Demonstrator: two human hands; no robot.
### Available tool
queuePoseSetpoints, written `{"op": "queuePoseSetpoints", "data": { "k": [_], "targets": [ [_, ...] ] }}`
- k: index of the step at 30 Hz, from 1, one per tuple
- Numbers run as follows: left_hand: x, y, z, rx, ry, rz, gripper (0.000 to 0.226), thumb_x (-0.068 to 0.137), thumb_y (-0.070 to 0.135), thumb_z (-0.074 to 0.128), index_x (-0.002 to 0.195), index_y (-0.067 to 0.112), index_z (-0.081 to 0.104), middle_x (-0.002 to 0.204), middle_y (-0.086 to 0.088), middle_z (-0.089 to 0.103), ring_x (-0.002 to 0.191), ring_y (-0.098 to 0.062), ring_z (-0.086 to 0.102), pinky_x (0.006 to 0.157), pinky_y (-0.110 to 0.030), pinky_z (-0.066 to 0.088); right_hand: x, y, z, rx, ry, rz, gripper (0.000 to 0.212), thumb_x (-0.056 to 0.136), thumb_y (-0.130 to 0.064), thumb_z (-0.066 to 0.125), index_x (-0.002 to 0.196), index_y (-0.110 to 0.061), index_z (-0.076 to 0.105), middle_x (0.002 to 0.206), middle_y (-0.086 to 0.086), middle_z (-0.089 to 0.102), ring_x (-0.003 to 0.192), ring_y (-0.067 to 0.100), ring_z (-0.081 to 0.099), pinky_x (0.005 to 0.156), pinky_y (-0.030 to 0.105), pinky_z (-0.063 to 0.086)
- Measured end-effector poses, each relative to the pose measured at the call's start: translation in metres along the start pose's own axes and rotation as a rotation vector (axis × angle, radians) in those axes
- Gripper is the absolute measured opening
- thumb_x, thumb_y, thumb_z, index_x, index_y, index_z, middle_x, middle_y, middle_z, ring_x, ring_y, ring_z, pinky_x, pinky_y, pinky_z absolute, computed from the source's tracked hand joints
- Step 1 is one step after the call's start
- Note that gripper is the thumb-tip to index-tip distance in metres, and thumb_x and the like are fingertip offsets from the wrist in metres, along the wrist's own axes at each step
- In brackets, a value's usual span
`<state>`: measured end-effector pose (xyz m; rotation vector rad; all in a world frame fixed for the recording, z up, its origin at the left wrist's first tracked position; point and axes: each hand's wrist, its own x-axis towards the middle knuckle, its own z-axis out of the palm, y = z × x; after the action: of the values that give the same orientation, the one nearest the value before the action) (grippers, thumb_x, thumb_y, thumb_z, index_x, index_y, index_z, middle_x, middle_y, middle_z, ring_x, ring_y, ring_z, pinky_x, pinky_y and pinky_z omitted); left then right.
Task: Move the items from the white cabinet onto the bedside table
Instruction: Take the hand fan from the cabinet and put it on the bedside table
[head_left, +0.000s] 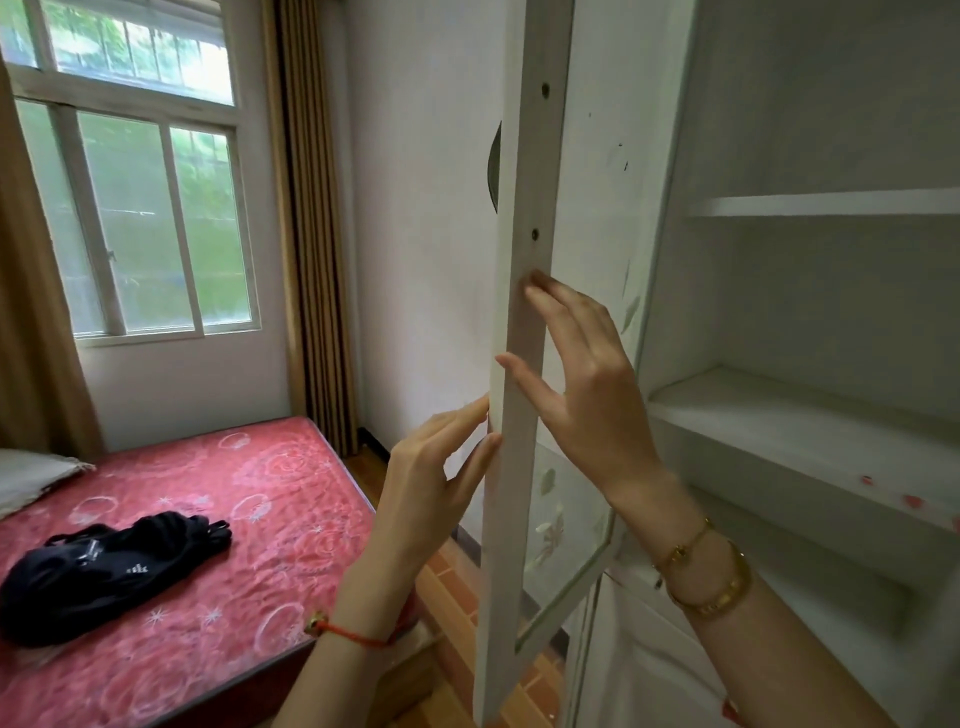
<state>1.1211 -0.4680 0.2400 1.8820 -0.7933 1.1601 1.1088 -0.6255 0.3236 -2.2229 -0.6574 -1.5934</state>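
The white cabinet (810, 415) fills the right side, its shelves bare in what I can see. Its glass-panelled door (524, 364) stands open, edge-on to me in the middle of the view. My right hand (582, 384) lies on the door's inner side, with fingertips and thumb touching its edge. On the outer side, my left hand (431, 483) has its fingers spread and its fingertips against the same edge. Neither hand holds an item. The bedside table is out of sight.
A bed with a red flowered mattress (208, 519) lies at the lower left, with a black bag (104, 566) on it and a pillow (31, 478) at its left. A window (140, 218) with tan curtains (311, 218) is behind. Wooden floor (452, 587) runs between bed and cabinet.
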Motion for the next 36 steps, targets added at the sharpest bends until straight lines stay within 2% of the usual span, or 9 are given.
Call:
{"op": "queuePoseSetpoints", "data": {
  "k": [4,7,11,14,17,22,26,30,36],
  "targets": [
    [-0.004,0.019,0.015,-0.019,0.034,0.098,0.043,0.095,0.039,0.057,0.128,0.012,0.063,0.125,0.011,0.062,0.116,0.003,0.055,0.095,-0.026,0.053,-0.013,0.004,-0.026,-0.033,0.022,-0.007,0.06,0.09,-0.035,0.066,0.138,-0.003,0.049,0.14,0.011,0.053,0.132,0.02,0.047,0.113,0.026,0.034],
    [-0.009,0.036,0.032,-0.039,0.069,0.161,0.041,0.093,0.037,0.062,0.121,0.007,0.068,0.118,-0.003,0.07,0.114,-0.011,0.063,0.096,-0.031,0.054,-0.025,0.01,-0.05,-0.071,0.035,0.0,0.057,0.093,-0.032,0.064,0.138,-0.002,0.048,0.139,0.013,0.053,0.132,0.021,0.048,0.112,0.03,0.037],
    [-0.012,0.06,0.056,-0.127,0.09,0.247,0.039,0.089,0.029,0.07,0.119,0.005,0.066,0.12,-0.004,0.068,0.116,-0.012,0.062,0.101,-0.026,0.049,-0.039,0.02,-0.085,-0.118,0.036,0.015,0.054,0.095,-0.03,0.06,0.137,0.001,0.048,0.138,0.015,0.054,0.13,0.025,0.05,0.107,0.04,0.044],
    [-0.015,0.081,0.075,-0.171,0.106,0.298,0.04,0.085,0.022,0.076,0.117,0.001,0.068,0.12,-0.007,0.068,0.117,-0.012,0.061,0.105,-0.022,0.046,-0.049,0.028,-0.109,-0.201,0.061,0.044,0.053,0.094,-0.03,0.06,0.135,0.002,0.05,0.136,0.016,0.055,0.128,0.026,0.051,0.108,0.037,0.043],
    [-0.016,0.1,0.098,-0.216,0.104,0.332,0.042,0.085,0.021,0.077,0.12,-0.001,0.066,0.122,-0.012,0.068,0.12,-0.016,0.06,0.105,-0.029,0.049,-0.058,0.04,-0.133,-0.278,0.071,0.076,0.055,0.094,-0.03,0.06,0.136,0.003,0.048,0.137,0.017,0.054,0.129,0.027,0.05,0.11,0.034,0.04],
    [-0.016,0.128,0.138,-0.279,-0.005,0.386,0.05,0.089,0.027,0.073,0.13,0.004,0.058,0.135,-0.01,0.06,0.128,-0.018,0.057,0.101,-0.039,0.053,-0.074,0.066,-0.173,-0.414,0.085,0.103,0.056,0.097,-0.027,0.058,0.141,0.003,0.042,0.144,0.015,0.047,0.136,0.022,0.041,0.114,0.037,0.035],
    [-0.017,0.151,0.176,-0.329,-0.091,0.381,0.058,0.092,0.029,0.069,0.142,0.008,0.049,0.146,-0.009,0.05,0.137,-0.015,0.047,0.111,-0.036,0.044,-0.084,0.091,-0.203,-0.529,0.053,0.186,0.057,0.098,-0.026,0.056,0.144,0.001,0.038,0.149,0.013,0.041,0.14,0.02,0.036,0.117,0.033,0.03],
    [-0.016,0.171,0.217,-0.33,-0.193,0.356,0.064,0.093,0.026,0.068,0.148,0.01,0.042,0.156,-0.006,0.038,0.145,-0.014,0.036,0.114,-0.035,0.04,-0.092,0.119,-0.224,-0.623,-0.015,0.28,0.067,0.096,-0.037,0.054,0.148,0.0,0.031,0.154,0.013,0.034,0.143,0.02,0.03,0.119,0.025,0.021],
    [-0.007,0.198,0.27,-0.324,-0.235,0.351,0.072,0.085,0.009,0.075,0.148,0.007,0.041,0.157,-0.008,0.036,0.147,-0.016,0.032,0.114,-0.035,0.039,-0.097,0.171,-0.245,-0.744,-0.086,0.356,0.071,0.097,-0.038,0.053,0.151,-0.003,0.024,0.157,0.011,0.027,0.146,0.02,0.022,0.12,0.037,0.021]
  ]
}}
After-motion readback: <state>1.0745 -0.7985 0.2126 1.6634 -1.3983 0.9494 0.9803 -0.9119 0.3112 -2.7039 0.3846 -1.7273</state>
